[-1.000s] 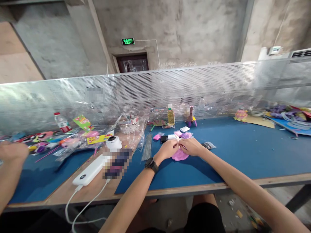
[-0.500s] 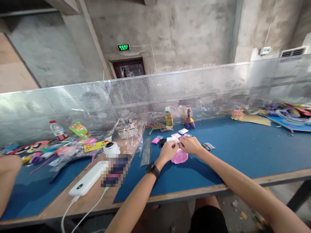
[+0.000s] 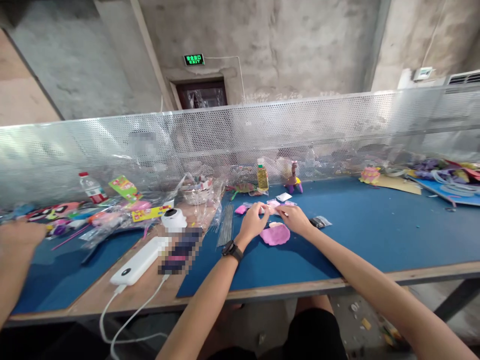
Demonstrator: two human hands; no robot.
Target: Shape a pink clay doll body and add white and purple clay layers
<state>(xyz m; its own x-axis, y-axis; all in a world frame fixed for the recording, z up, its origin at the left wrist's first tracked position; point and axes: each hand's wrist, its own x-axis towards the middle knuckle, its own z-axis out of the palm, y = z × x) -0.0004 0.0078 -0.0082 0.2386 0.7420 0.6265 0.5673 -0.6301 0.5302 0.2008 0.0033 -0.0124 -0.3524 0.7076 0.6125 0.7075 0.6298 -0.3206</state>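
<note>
A flat pink clay piece (image 3: 275,234) lies on the blue mat (image 3: 375,235) between my hands. My left hand (image 3: 254,220), with a black watch (image 3: 232,249) on its wrist, hovers just left of the piece with fingertips pinched together. My right hand (image 3: 296,218) sits just right of the piece, fingers curled and pinched toward the left hand. Whatever is between the fingertips is too small to make out. Small clay packets (image 3: 278,203) in pink, white and purple lie just beyond my hands.
A white power bank (image 3: 139,260) with cable, a white round camera (image 3: 173,219) and wire rods (image 3: 226,225) lie to the left. A yellow bottle (image 3: 262,177), a purple figurine (image 3: 293,181) and a perforated metal screen (image 3: 337,130) stand behind. Another person's arm (image 3: 15,260) reaches in far left.
My hands have lifted off the pink clay piece and shifted slightly away from me, so it now lies uncovered on the mat. The fingertips stay pinched together.
</note>
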